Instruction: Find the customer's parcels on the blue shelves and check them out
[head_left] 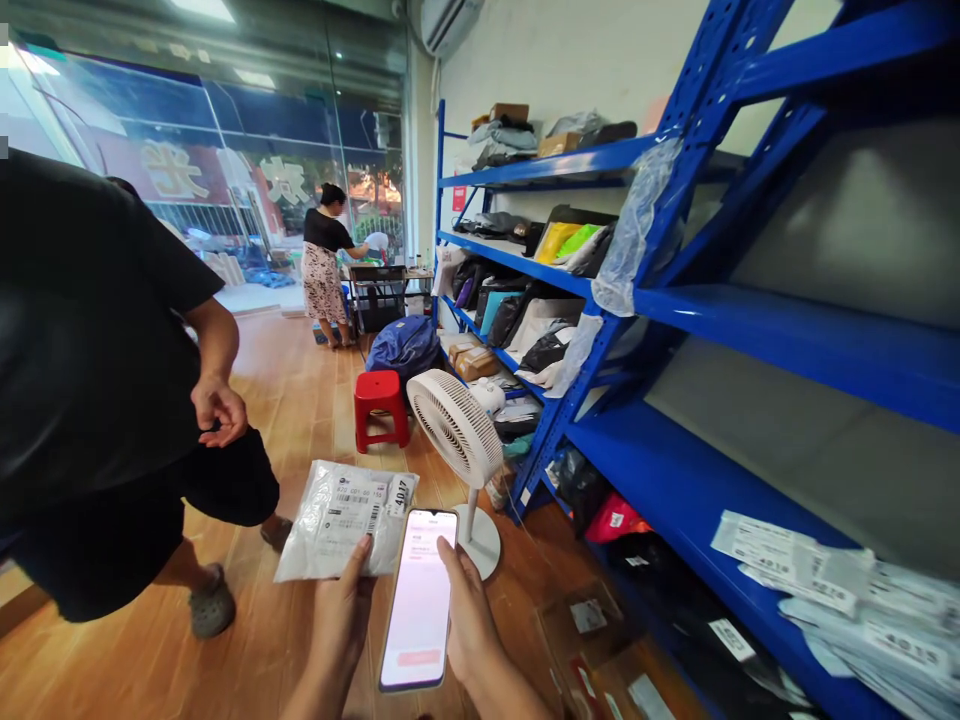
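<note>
My left hand (339, 620) pinches the lower edge of a clear plastic parcel bag (341, 518) that carries a white barcode label, thumb pressed on its corner. My right hand (469, 620) grips a smartphone (418, 612) by its right side; the lit screen is pale pink. Parcel and phone are held side by side at the bottom centre, above the wooden floor.
A person in black (97, 400) stands close at left. A white standing fan (459, 440) and red stool (381, 408) are just ahead. Blue shelving (675, 330) with parcels runs along the right; labelled bags (847, 590) lie on a near shelf. Another person (324, 262) stands far back.
</note>
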